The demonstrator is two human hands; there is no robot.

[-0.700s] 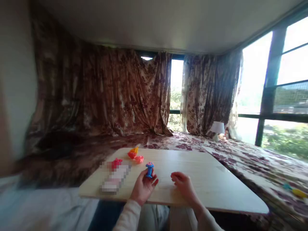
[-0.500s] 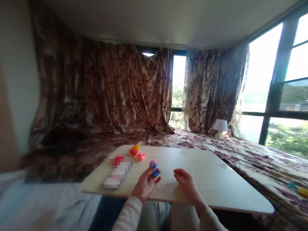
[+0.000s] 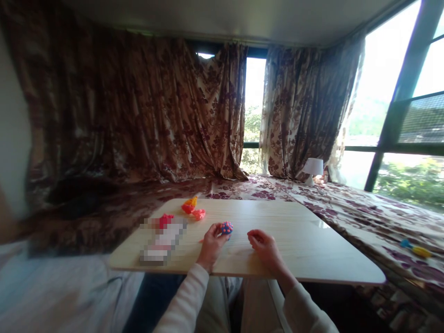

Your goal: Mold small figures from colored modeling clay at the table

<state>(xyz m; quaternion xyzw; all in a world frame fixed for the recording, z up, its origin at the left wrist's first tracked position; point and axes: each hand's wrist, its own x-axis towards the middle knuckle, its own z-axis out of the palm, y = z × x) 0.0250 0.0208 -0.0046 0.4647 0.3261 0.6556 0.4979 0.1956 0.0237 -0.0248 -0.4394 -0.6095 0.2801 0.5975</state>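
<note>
My left hand (image 3: 212,243) is closed round a small blue mushroom figure (image 3: 227,228), which looks like modelling clay. Its cap, dotted with pink spots, is tipped toward me, and the fingers hide much of the stem. Apart from it, to the right, my right hand (image 3: 263,245) is held above the table (image 3: 294,249) with fingers curled and tips pinched together. Whether a tiny piece sits in that pinch cannot be made out. A small orange bit (image 3: 201,240) shows just left of my left hand.
Toward the table's back left lie yellow-and-red clay packets (image 3: 189,205) and a coral-pink one (image 3: 199,214). A red-pink lump (image 3: 165,220) is beside a blurred-out pale item (image 3: 163,243). A white lamp (image 3: 313,167) stands beyond; a blue-and-yellow item (image 3: 420,251) lies at right.
My left hand has turned the mushroom, so its spotted cap top now faces me instead of its side and stem. My right hand keeps its pinched shape. The view has tilted slightly down.
</note>
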